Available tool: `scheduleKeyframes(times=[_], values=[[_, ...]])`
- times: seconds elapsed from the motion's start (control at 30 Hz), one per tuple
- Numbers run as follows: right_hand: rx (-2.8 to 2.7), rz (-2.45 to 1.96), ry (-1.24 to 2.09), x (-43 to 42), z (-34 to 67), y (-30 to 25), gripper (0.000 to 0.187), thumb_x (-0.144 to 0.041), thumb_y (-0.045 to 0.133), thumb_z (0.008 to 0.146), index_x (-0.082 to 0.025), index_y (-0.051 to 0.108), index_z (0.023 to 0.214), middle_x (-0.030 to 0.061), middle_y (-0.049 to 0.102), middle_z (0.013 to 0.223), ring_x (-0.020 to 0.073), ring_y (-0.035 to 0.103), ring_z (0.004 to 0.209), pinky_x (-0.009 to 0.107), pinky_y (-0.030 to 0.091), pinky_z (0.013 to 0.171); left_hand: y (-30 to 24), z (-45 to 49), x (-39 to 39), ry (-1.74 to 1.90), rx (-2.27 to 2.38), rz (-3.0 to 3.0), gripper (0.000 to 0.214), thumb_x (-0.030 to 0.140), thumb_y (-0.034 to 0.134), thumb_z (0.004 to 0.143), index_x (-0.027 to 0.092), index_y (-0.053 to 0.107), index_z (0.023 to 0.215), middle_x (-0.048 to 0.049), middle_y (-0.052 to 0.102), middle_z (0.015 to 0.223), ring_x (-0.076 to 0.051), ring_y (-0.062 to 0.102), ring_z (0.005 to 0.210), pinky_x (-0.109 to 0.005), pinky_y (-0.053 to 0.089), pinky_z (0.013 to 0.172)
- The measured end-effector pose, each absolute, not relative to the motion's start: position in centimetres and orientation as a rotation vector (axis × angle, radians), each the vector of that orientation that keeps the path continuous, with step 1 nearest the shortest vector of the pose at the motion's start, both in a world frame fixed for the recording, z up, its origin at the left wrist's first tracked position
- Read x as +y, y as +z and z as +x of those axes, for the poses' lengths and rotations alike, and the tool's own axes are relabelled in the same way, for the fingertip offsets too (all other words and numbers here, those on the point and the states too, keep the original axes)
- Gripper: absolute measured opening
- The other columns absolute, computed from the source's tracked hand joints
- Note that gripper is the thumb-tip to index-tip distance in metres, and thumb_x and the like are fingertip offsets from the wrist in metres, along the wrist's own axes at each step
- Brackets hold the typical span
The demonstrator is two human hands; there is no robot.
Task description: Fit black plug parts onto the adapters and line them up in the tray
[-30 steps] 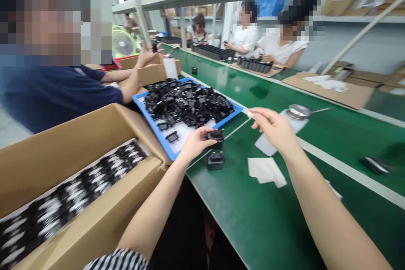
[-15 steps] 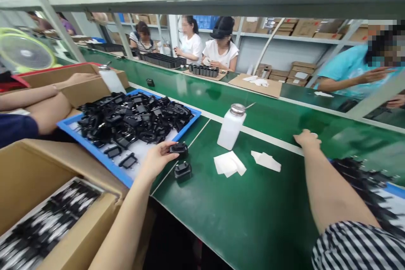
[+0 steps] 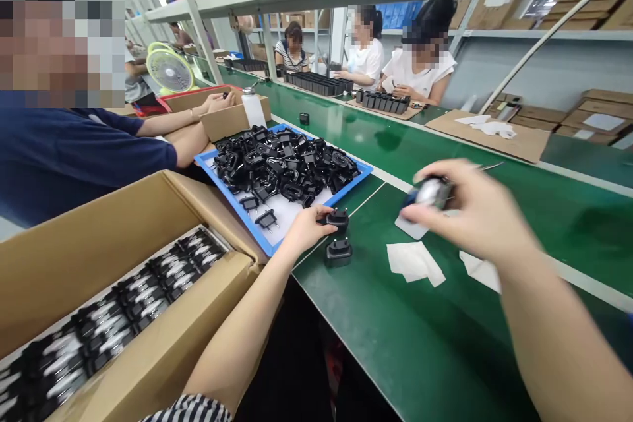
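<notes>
My left hand (image 3: 307, 227) pinches a black plug adapter (image 3: 339, 217) at the near corner of the blue tray (image 3: 225, 188). A second black adapter (image 3: 337, 252) stands on the green bench just below it. My right hand (image 3: 475, 211) hovers over the bench with its fingers closed on a small dark part with a shiny face (image 3: 428, 192), blurred by motion. Behind that hand stands a white bottle (image 3: 409, 227), mostly hidden. The tray holds a heap of black adapters (image 3: 287, 161).
An open cardboard box (image 3: 99, 237) with rows of black parts sits at my left. White wipes (image 3: 413, 262) lie on the bench. A co-worker in a navy sleeve (image 3: 74, 158) leans on boxes at the left. Other people work across the green belt (image 3: 445, 145).
My right hand has come back from the far right and now holds a small dark part in front of the bottle. My left hand stays on its adapter. The view has swung left.
</notes>
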State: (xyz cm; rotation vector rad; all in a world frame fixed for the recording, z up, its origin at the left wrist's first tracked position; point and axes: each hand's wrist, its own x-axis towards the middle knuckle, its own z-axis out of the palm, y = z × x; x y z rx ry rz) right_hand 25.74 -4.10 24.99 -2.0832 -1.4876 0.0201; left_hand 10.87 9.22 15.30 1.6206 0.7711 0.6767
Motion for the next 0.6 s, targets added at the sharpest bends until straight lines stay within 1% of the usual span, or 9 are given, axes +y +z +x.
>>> scheduleKeyframes(times=[0.07, 0.17, 0.27, 0.33, 0.37, 0.4, 0.47, 0.53, 0.6], values=[[-1.553, -2.146, 0.120, -2.5, 25.2, 22.9, 0.041, -0.045, 0.059, 0.060, -0.022, 0.046, 0.090, 0.0041, 0.051, 0.088, 0.0223, 0.050, 0.075, 0.031, 0.043, 0.061, 15.3, 10.9, 9.2, 0.681, 0.771, 1.642, 0.027, 0.006, 0.063, 0.048, 0.016, 0.059, 0.073, -0.0039, 0.061, 0.077, -0.020, 0.056, 0.077, -0.036, 0.040, 0.078], [-1.643, -2.292, 0.305, -0.1, 25.3, 18.8, 0.043, -0.044, 0.055, 0.063, -0.015, 0.044, 0.093, 0.0076, 0.050, 0.088, 0.0223, 0.050, 0.076, 0.032, 0.041, 0.063, 15.2, 11.1, 9.2, 0.684, 0.799, 1.650, 0.029, 0.006, 0.066, 0.043, 0.016, 0.059, 0.069, -0.0020, 0.061, 0.070, -0.019, 0.056, 0.071, -0.034, 0.041, 0.075], [-1.729, -2.320, 0.395, 0.8, 26.0, 16.7, 0.056, -0.041, 0.057, 0.063, -0.010, 0.040, 0.106, 0.0132, 0.047, 0.098, 0.0259, 0.045, 0.090, 0.034, 0.039, 0.071, 15.2, 11.3, 9.2, 0.682, 0.833, 1.669, 0.028, 0.007, 0.067, 0.041, 0.017, 0.059, 0.067, -0.0007, 0.060, 0.065, -0.018, 0.056, 0.066, -0.033, 0.043, 0.070], [-1.797, -2.268, 0.316, 0.7, 26.2, 17.0, 0.067, -0.040, 0.058, 0.063, -0.009, 0.032, 0.117, 0.0154, 0.043, 0.107, 0.0285, 0.035, 0.102, 0.036, 0.036, 0.078, 15.3, 11.3, 9.1, 0.690, 0.836, 1.684, 0.029, 0.007, 0.066, 0.042, 0.018, 0.059, 0.068, -0.0007, 0.060, 0.067, -0.018, 0.056, 0.066, -0.032, 0.044, 0.069], [-1.844, -2.222, 0.268, 0.7, 26.1, 17.4, 0.068, -0.039, 0.058, 0.064, -0.011, 0.030, 0.119, 0.0149, 0.042, 0.109, 0.0284, 0.032, 0.105, 0.037, 0.034, 0.079, 15.3, 11.4, 9.0, 0.703, 0.833, 1.693, 0.030, 0.007, 0.066, 0.043, 0.018, 0.060, 0.069, -0.0009, 0.061, 0.069, -0.018, 0.056, 0.066, -0.031, 0.044, 0.069], [-1.896, -2.170, 0.241, 0.7, 26.0, 17.9, 0.065, -0.038, 0.057, 0.066, -0.013, 0.030, 0.120, 0.0136, 0.043, 0.109, 0.0276, 0.031, 0.106, 0.037, 0.034, 0.080, 15.2, 11.4, 8.9, 0.715, 0.832, 1.705, 0.030, 0.007, 0.066, 0.043, 0.019, 0.060, 0.070, -0.0011, 0.061, 0.070, -0.018, 0.056, 0.067, -0.031, 0.043, 0.069], [-2.018, -2.049, 0.271, 1.2, 25.7, 18.6, 0.053, -0.034, 0.054, 0.070, -0.016, 0.038, 0.116, 0.0102, 0.047, 0.105, 0.0246, 0.037, 0.102, 0.034, 0.035, 0.079, 15.2, 11.3, 8.7, 0.732, 0.843, 1.748, 0.030, 0.009, 0.065, 0.045, 0.018, 0.060, 0.073, -0.0017, 0.061, 0.072, -0.019, 0.056, 0.068, -0.031, 0.043, 0.068], [-2.117, -1.946, 0.359, 2.0, 25.4, 18.9, 0.040, -0.028, 0.054, 0.071, -0.018, 0.046, 0.109, 0.0070, 0.051, 0.100, 0.0215, 0.044, 0.094, 0.031, 0.037, 0.076, 15.1, 11.2, 8.6, 0.731, 0.856, 1.831, 0.029, 0.012, 0.062, 0.049, 0.018, 0.060, 0.076, -0.0023, 0.061, 0.072, -0.020, 0.056, 0.069, -0.031, 0.043, 0.068], [-2.172, -1.891, 0.424, 2.9, 25.4, 18.9, 0.030, -0.023, 0.053, 0.072, -0.019, 0.053, 0.101, 0.0043, 0.055, 0.091, 0.0193, 0.049, 0.084, 0.028, 0.039, 0.070, 14.9, 11.2, 8.4, 0.723, 0.861, 1.943, 0.028, 0.015, 0.059, 0.054, 0.019, 0.060, 0.081, -0.0028, 0.061, 0.074, -0.021, 0.055, 0.071, -0.031, 0.042, 0.067]])
